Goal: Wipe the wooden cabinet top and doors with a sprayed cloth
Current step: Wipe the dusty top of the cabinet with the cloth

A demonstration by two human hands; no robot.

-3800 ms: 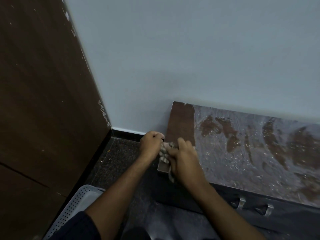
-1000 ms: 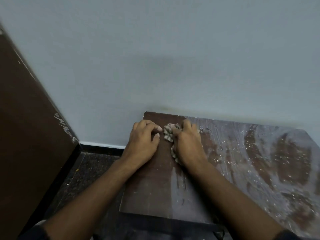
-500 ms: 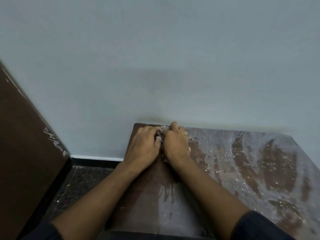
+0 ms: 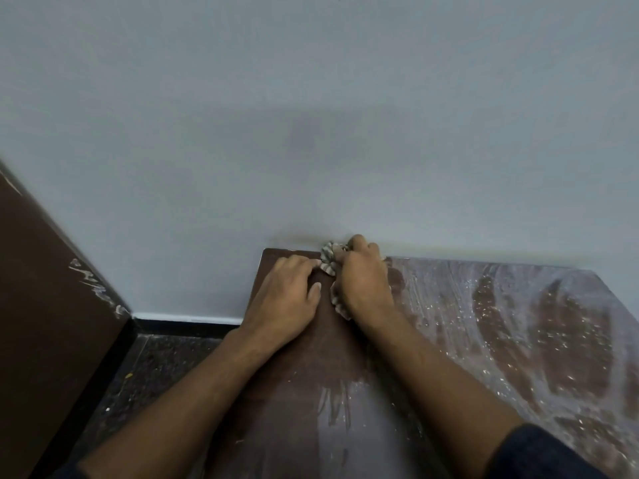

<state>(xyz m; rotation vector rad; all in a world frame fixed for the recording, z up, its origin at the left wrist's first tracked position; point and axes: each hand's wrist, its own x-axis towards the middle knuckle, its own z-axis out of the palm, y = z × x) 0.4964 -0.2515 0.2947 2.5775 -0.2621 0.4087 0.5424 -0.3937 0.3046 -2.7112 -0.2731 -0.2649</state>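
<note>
The dark wooden cabinet top [image 4: 304,382] fills the lower right of the head view, its right part smeared with grey-white dusty film and spray droplets. A crumpled striped cloth [image 4: 328,262] lies at the back left corner, against the wall. My right hand [image 4: 364,281] grips the cloth with curled fingers and presses it onto the wood. My left hand [image 4: 287,299] lies flat on the cleaner brown strip, its fingertips touching the cloth's left edge. Most of the cloth is hidden under my right hand.
A pale blue-grey wall [image 4: 311,133] rises right behind the cabinet. A tall dark brown panel [image 4: 45,288] with chipped paint stands at the left. Dark speckled floor [image 4: 155,361] lies between that panel and the cabinet.
Both hands have slid the cloth from the cabinet's front left edge to its back edge by the wall. My right hand now reaches slightly further back and right than half a second ago.
</note>
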